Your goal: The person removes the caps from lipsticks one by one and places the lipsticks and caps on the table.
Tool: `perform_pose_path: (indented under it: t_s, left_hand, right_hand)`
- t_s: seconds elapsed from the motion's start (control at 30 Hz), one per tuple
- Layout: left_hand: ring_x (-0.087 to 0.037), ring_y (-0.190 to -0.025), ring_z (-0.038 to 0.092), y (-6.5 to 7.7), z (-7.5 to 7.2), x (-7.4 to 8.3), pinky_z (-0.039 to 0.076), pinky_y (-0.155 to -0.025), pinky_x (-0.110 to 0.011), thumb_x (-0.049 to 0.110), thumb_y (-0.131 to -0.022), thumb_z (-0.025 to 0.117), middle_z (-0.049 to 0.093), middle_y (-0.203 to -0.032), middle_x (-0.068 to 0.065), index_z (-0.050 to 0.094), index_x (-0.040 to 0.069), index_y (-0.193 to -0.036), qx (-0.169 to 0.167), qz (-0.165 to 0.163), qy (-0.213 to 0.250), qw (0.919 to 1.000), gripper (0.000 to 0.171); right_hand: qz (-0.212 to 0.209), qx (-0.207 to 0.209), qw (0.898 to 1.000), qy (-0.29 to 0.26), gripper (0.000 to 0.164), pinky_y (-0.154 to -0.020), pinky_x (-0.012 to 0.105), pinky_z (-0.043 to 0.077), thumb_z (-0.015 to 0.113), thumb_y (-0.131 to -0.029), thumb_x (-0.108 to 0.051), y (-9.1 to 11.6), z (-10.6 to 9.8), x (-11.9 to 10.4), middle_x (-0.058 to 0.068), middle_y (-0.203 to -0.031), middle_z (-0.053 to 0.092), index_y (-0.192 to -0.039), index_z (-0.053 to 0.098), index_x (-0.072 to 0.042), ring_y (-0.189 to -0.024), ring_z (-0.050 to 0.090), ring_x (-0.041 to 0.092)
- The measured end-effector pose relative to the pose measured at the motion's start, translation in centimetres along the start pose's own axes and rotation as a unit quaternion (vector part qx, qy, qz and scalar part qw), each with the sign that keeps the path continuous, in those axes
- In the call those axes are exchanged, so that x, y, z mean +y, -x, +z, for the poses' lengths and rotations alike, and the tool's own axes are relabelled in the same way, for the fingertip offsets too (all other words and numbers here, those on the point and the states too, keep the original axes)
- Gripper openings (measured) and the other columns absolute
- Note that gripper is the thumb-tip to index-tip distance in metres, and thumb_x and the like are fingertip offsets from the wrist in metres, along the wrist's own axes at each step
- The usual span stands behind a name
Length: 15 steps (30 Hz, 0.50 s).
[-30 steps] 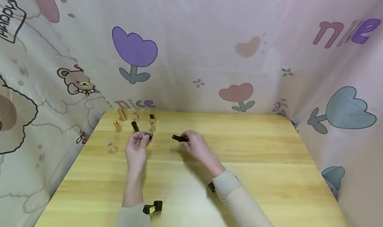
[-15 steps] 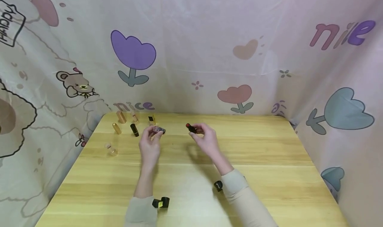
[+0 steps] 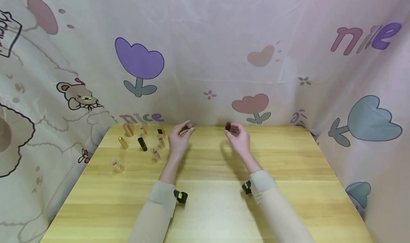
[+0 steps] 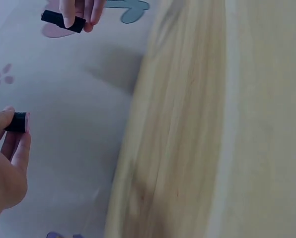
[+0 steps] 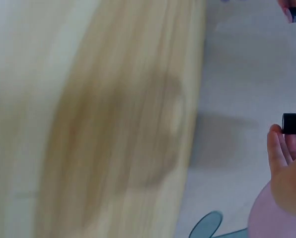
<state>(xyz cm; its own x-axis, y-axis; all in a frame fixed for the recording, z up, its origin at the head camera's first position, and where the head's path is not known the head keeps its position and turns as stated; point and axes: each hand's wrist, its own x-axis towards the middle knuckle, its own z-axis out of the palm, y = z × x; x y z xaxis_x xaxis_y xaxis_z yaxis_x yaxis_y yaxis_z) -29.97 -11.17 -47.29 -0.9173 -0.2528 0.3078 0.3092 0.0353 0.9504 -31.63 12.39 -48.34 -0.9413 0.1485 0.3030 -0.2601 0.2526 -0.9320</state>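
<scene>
In the head view my left hand (image 3: 180,135), at the table's far edge, pinches a short black cylinder (image 4: 20,122) with a pinkish end face. My right hand (image 3: 240,138) stands to its right and holds a black lipstick (image 3: 227,126) with a red tip pointing up, between thumb and fingers. Both hands are raised over the far edge, a wide gap between them. The right wrist view shows the black tube's dark end near the fingertips (image 5: 273,130); the rest runs out of frame.
Several lipsticks stand at the table's (image 3: 211,214) far left: a black tube (image 3: 142,144), a gold one (image 3: 123,142), a copper-coloured one (image 3: 128,130), and clear-capped ones such as a pale tube (image 3: 155,154). A patterned curtain (image 3: 198,58) hangs behind.
Both hands have moved right and toward the far edge, carrying their items away from the lipstick group. The right hand's lipstick has turned from lying sideways to red tip up.
</scene>
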Motion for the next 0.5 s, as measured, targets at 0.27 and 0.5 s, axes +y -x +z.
perform_pose_path:
  t_s: [0.27,0.5]
  left_hand:
    - [-0.034,-0.119,0.067,-3.3,3.0,-2.1,0.058,-0.100,-0.029,0.000,-0.095,0.074,0.067,-0.128,-0.023,0.065,-0.007,-0.133,-0.047,-0.024,-0.071,0.9961,0.040]
    - [-0.033,-0.112,0.070,-5.2,5.2,-3.7,0.061,-0.096,-0.037,0.004,-0.096,0.072,0.071,-0.120,-0.022,0.068,-0.003,-0.128,-0.090,-0.058,-0.143,0.9840,0.032]
  right_hand:
    - [0.030,-0.025,0.997,0.059,0.029,-0.098,0.045,0.059,0.074,-0.093,-0.005,-3.7,-1.9,2.2,0.029,-0.113,0.070,-0.117,0.066,0.010,-0.108,0.069,0.039]
    - [0.052,-0.050,0.990,0.117,0.034,-0.099,0.046,0.059,0.073,-0.093,-0.006,-6.1,-2.7,4.1,0.028,-0.117,0.070,-0.122,0.066,0.010,-0.111,0.068,0.039]
